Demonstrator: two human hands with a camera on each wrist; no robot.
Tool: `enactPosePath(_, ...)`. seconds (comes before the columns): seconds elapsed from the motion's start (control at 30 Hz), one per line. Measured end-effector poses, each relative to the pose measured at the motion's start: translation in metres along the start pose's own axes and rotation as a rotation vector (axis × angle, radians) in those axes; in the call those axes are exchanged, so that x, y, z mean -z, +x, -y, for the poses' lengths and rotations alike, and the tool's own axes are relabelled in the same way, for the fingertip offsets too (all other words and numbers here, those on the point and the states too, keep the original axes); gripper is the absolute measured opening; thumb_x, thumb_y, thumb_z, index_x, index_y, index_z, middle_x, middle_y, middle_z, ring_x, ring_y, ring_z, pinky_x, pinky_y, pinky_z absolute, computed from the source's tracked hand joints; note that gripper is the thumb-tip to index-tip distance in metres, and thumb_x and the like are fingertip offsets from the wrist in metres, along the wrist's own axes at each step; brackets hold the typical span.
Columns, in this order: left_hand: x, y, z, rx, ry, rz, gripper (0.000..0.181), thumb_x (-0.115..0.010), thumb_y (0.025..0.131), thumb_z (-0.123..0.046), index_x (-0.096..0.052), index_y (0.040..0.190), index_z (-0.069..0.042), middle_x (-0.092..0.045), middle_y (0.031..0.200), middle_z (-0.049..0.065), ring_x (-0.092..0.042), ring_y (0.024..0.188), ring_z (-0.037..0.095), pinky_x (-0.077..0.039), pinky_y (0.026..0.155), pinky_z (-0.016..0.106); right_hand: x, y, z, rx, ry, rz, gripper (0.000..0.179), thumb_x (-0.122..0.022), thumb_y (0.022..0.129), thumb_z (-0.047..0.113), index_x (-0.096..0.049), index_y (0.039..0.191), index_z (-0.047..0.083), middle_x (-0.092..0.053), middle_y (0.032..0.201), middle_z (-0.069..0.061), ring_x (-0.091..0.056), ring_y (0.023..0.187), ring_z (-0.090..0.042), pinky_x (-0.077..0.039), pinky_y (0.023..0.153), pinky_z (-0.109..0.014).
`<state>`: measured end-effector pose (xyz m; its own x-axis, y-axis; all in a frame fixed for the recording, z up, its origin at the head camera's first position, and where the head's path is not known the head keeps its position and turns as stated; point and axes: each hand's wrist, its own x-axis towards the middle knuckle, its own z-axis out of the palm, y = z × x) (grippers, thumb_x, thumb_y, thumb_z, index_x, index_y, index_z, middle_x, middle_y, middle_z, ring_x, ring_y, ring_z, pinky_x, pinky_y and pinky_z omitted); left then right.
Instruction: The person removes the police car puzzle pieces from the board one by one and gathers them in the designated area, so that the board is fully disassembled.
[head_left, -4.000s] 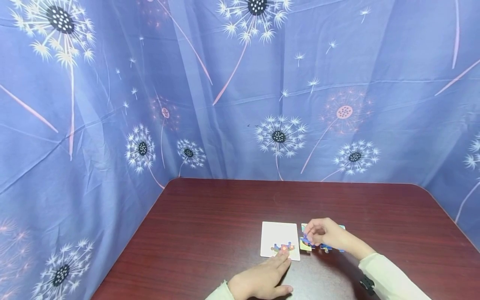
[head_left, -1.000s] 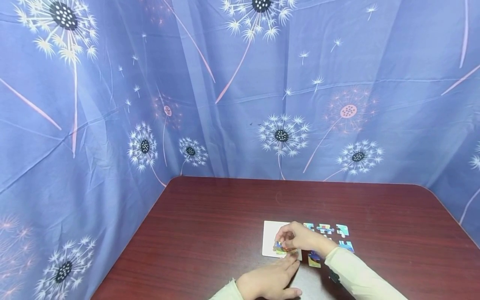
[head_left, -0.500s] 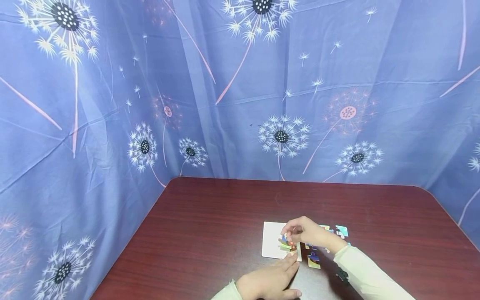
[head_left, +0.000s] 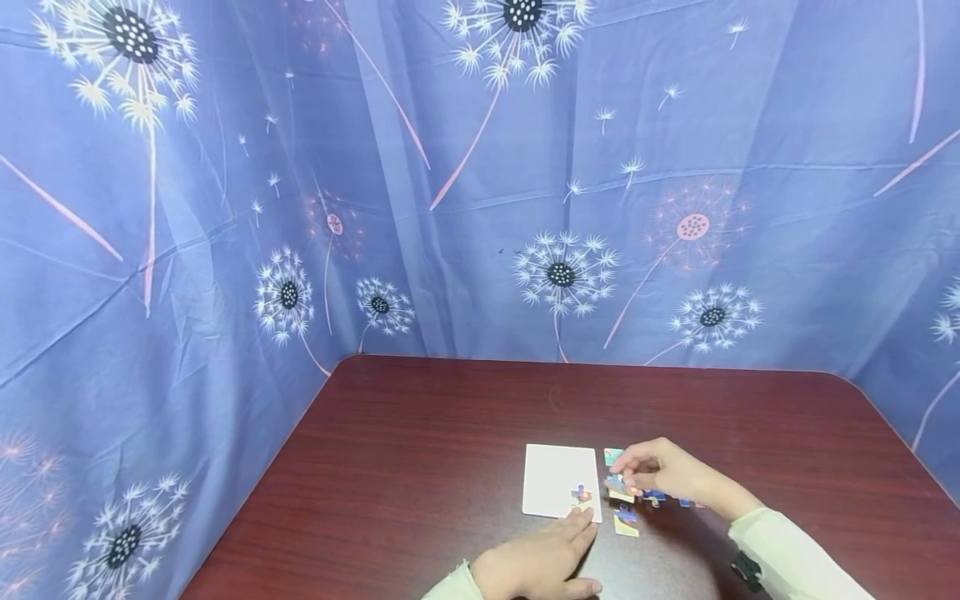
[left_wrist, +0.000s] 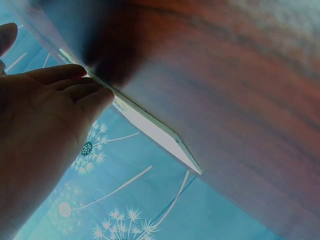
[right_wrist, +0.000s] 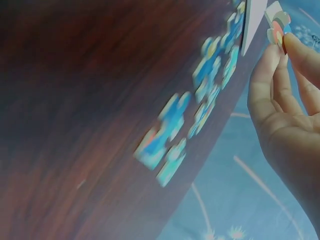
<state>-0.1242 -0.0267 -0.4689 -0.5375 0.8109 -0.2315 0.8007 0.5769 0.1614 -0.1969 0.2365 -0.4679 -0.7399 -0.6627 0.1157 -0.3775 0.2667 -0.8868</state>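
My right hand (head_left: 671,472) hovers just right of the white square board (head_left: 551,479), over the loose puzzle pieces. Thumb and fingertips pinch a puzzle piece (right_wrist: 278,29) with orange, grey and blue on it, seen upright in the right wrist view. Flat on the near edge of the board lie the fingers of my left hand (head_left: 542,558), straight, touching the near side of a small puzzle piece (head_left: 581,493) in the board's near right corner. In the left wrist view the left fingertips meet the board's edge (left_wrist: 150,122).
Loose pieces lie in rows right of the board: one yellow and blue piece (head_left: 626,522) nearest me, a teal one (head_left: 613,456) farther back, several partly under my right hand. The dark red wooden table (head_left: 420,467) ends at a blue dandelion curtain (head_left: 465,275).
Over the last second my right hand has lifted a puzzle piece off the board and moved right with it. One piece stays in the board's corner. My left hand holds its place.
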Motion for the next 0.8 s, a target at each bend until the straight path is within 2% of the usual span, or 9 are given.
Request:
enactPosePath(0.17, -0.001, 0.001, 0.0, -0.002, 0.024, -0.01, 0.069, -0.038, 0.1, -0.052, -0.031, 0.149, -0.004, -0.027, 0.156, 0.009, -0.02, 0.144, 0.014, -0.022, 0.113, 0.022, 0.006, -0.022, -0.007, 0.035, 0.043, 0.025, 0.021, -0.055, 0.087, -0.011, -0.062, 0.106, -0.014, -0.061, 0.076, -0.021, -0.06, 0.065, -0.013, -0.053, 0.053, -0.029)
enactPosePath(0.27, -0.001, 0.001, 0.0, 0.0, 0.025, -0.01, 0.069, -0.038, 0.1, -0.052, -0.032, 0.149, -0.004, -0.027, 0.156, 0.009, -0.02, 0.144, 0.014, -0.022, 0.113, 0.022, 0.008, -0.032, -0.01, 0.051, 0.09, 0.064, 0.023, -0.053, 0.086, -0.014, -0.06, 0.107, -0.015, -0.059, 0.074, -0.024, -0.059, 0.061, -0.019, -0.05, 0.049, -0.03)
enactPosePath(0.53, -0.002, 0.002, 0.002, 0.001, 0.0, 0.007, 0.07, -0.039, 0.099, -0.052, -0.03, 0.15, -0.003, -0.025, 0.157, 0.011, -0.019, 0.145, 0.015, -0.022, 0.114, 0.024, 0.006, -0.044, -0.014, 0.01, 0.168, 0.143, 0.026, -0.049, 0.085, -0.017, -0.061, 0.107, -0.014, -0.057, 0.072, -0.027, -0.055, 0.058, -0.025, -0.044, 0.045, -0.03)
enactPosePath(0.63, -0.003, 0.002, 0.003, -0.008, 0.0, 0.001, 0.071, -0.038, 0.1, -0.052, -0.03, 0.15, -0.003, -0.026, 0.156, 0.011, -0.019, 0.145, 0.016, -0.022, 0.114, 0.024, 0.005, -0.045, -0.015, 0.002, 0.15, 0.14, 0.022, -0.05, 0.087, -0.014, -0.062, 0.106, -0.013, -0.057, 0.072, -0.027, -0.056, 0.059, -0.026, -0.046, 0.046, -0.03)
enactPosePath(0.8, -0.003, 0.002, 0.003, -0.018, 0.012, -0.006, 0.071, -0.036, 0.1, -0.054, -0.031, 0.149, -0.003, -0.026, 0.156, 0.011, -0.02, 0.144, 0.018, -0.023, 0.114, 0.024, 0.003, -0.047, -0.016, -0.036, 0.081, 0.097, 0.019, -0.055, 0.089, -0.009, -0.066, 0.104, -0.008, -0.06, 0.074, -0.017, -0.059, 0.06, -0.014, -0.048, 0.047, -0.026)
